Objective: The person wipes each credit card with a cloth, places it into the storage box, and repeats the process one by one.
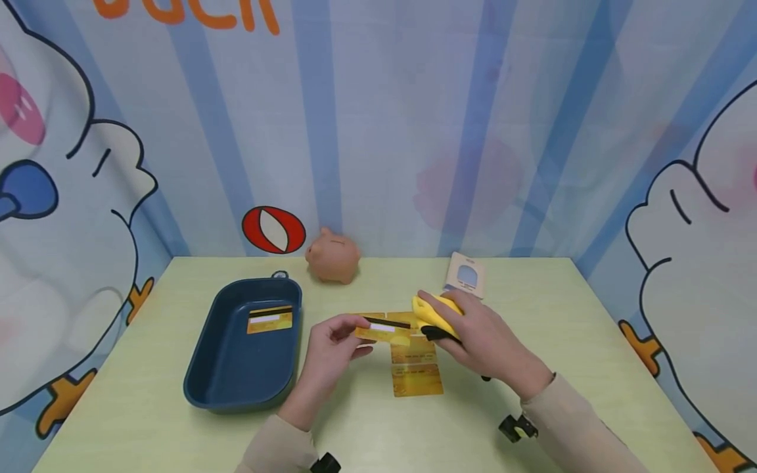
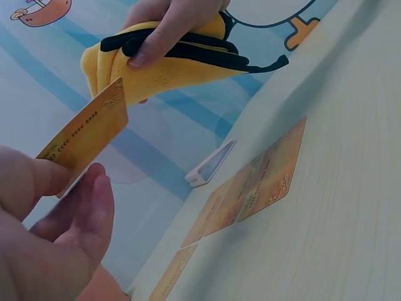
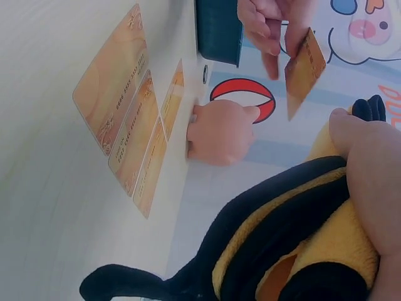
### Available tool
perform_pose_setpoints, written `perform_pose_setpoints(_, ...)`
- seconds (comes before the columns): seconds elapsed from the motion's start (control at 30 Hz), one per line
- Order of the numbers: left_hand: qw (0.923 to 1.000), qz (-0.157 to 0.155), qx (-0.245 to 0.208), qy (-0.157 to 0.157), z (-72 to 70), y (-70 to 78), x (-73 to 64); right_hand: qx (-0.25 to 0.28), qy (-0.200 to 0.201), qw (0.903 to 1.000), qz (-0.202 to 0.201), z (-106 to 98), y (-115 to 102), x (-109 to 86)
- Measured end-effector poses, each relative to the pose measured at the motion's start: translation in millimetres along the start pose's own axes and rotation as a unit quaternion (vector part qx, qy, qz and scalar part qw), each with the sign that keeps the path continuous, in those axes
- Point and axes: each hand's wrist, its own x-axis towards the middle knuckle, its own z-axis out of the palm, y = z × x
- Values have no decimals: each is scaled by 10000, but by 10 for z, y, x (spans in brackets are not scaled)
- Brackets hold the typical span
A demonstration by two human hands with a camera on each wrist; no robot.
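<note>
Above the middle of the desk (image 1: 378, 440), a gold card (image 1: 383, 331) hangs in the air, its dark stripe turned toward the head camera. The left hand (image 1: 334, 348) pinches it by its left end between thumb and fingers, the lower fingers parted and clear of it. So slight a hold on one end looks like the weak point: a push on the free right end could swivel the card or flick it out. Just to its right, apart from it, the right hand (image 1: 487, 332) has its fingers wrapped round a soft yellow-and-black cloth item (image 1: 434, 312). If the two hands meet off line, the bulky fabric could bend the card or knock it down. Beneath lie more gold cards (image 1: 417, 381), set edge to edge and partly hidden from the head view; a dropped card would likely land among them, and the fabric's loose black strip (image 3: 122, 282) could sweep them askew if lowered too far. To the left, a blue tray (image 1: 236, 371) holds one card (image 1: 270, 320); its raised near-right rim could catch the left forearm on a careless swing. Farther off, a piggy bank (image 1: 334, 257) and a small pale box (image 1: 466, 272) seem out of harm's way.
</note>
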Motion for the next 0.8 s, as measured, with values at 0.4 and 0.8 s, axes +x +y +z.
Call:
perform_pose_setpoints(0.4, 9978, -8, -308, -589, -20, 25, -10, 86, -4, 10000, -13, -9, -13, -3)
perform_pose_setpoints(0.8, 9967, -229, -316, -713, -13, 1, 3, 157, 79, 9998, -136, 26, -74, 51)
